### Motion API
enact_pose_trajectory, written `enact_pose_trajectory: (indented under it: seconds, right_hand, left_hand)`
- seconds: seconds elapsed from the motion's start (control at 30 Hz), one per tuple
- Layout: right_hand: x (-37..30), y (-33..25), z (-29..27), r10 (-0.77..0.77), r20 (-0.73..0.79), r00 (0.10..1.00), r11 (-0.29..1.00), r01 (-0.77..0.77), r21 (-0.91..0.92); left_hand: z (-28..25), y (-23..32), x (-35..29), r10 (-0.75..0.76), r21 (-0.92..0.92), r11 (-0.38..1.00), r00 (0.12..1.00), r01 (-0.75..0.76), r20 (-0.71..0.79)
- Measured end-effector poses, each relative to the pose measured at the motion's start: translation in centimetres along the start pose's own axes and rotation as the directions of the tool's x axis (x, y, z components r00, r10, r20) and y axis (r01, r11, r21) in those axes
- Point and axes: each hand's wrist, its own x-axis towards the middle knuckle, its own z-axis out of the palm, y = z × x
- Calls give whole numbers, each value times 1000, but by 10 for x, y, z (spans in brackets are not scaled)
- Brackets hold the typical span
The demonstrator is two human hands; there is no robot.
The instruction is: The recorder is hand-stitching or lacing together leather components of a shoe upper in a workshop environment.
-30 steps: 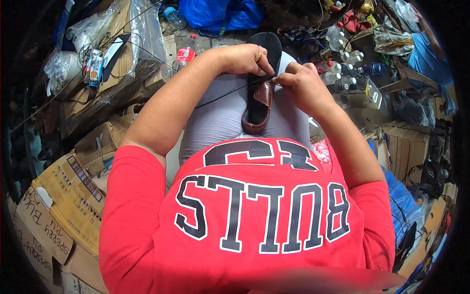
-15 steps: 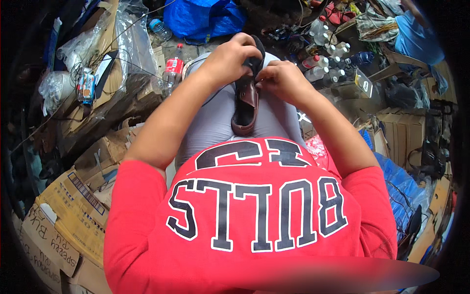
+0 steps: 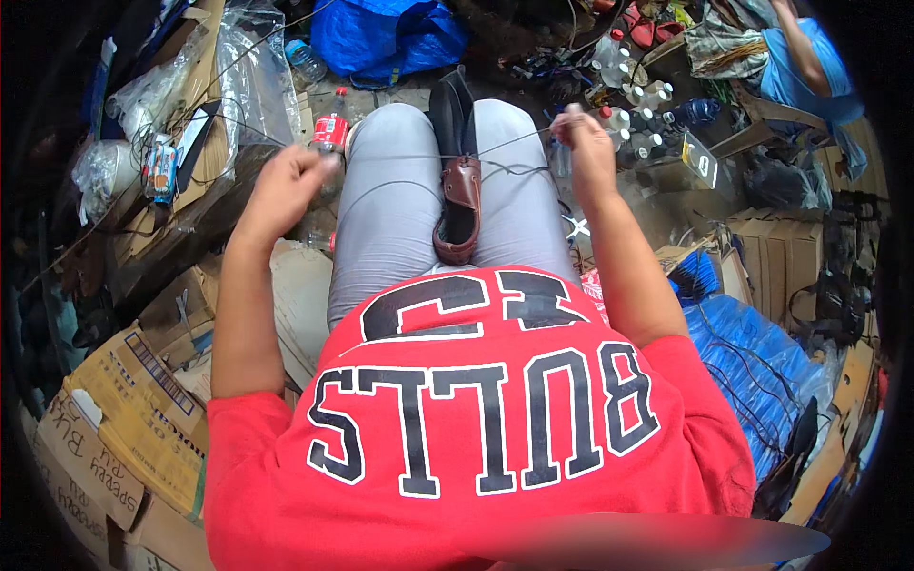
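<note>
A brown leather shoe (image 3: 463,184) with a dark far part is wedged between my grey-clad thighs, its heel opening toward me. Dark thread (image 3: 400,157) stretches out from both sides of the shoe, with a slack loop lying across my lap. My left hand (image 3: 286,190), slightly blurred, is closed on the thread out beyond my left thigh. Over on the other side, my right hand (image 3: 587,147) grips the thread's other end, raised past my right knee. Neither hand touches the shoe.
A red-labelled bottle (image 3: 331,131) stands by my left knee. Several capped bottles (image 3: 643,119) crowd the far right. A blue plastic bag (image 3: 386,38) lies ahead. Cardboard (image 3: 143,409) is at my left, blue plastic sheeting (image 3: 743,362) at my right. A person in blue (image 3: 809,57) is far right.
Both hands have left the shoe and spread apart, left hand leftward and nearer, right hand outward, drawing the thread out between them. The shoe stays between my thighs.
</note>
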Motion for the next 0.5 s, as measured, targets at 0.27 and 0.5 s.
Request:
enact_pose_trajectory:
  seconds: [0.27,0.5]
  right_hand:
    - [-10,-5,1,187,501,845,268,-534,802]
    - [-9,20,-37,221,506,833,639,-516,571]
  left_hand:
    - [56,9,43,120,-905,-423,989,-30,-88]
    - [47,-16,56,167,-938,-333,985,97,43]
